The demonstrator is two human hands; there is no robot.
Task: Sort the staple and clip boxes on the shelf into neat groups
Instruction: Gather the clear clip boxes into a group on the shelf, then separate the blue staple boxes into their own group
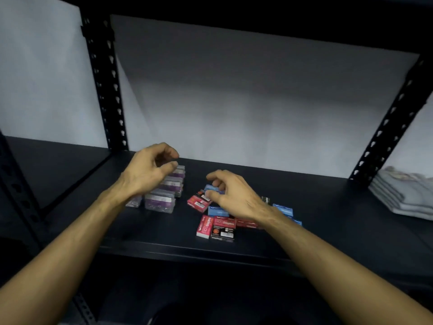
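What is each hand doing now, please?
Left hand: open, empty, above the purple-labelled clear boxes.
Right hand: fingers on a blue box; grip cannot be told.

Dark metal shelving unit (351, 207), matte black deck, front lip visible along the lower edge. Slotted uprights: one rear left (105, 90), one rear right (393, 123), both with keyhole punch-outs. Upper shelf (234, 10) overhead, in shadow. Plain pale grey wall (234, 102) behind, brighter left of the left upright. Lighting dim and uneven. Folded pale cloth stack (407, 195) on the deck at far right. Below the deck: dark, details unreadable.
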